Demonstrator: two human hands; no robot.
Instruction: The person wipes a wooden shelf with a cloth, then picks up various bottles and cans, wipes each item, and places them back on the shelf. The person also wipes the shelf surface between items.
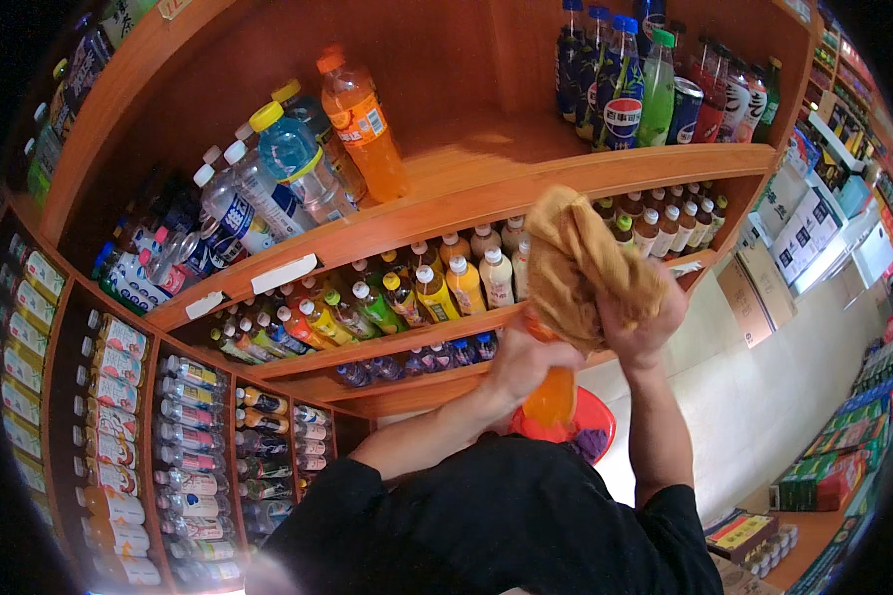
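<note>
My left hand (525,364) grips a bottle of orange drink (549,398) around its upper part. A brown cloth (580,260) covers the top of that bottle, and my right hand (644,323) holds the cloth bunched at its right side. Below the bottle is a red plastic basin (595,409) with a purple cloth (589,445) at its edge. On the wooden shelf (476,190) in front stands another orange drink bottle (365,126) with an orange cap, beside a clear bottle with a yellow cap (298,160).
Pepsi bottles (621,89) and a green bottle (658,93) stand at the shelf's right end. Rows of small drink bottles (431,294) fill the shelf below. More bottle shelves (149,446) are at left. Cardboard boxes (755,294) and packaged goods (818,476) lie to the right.
</note>
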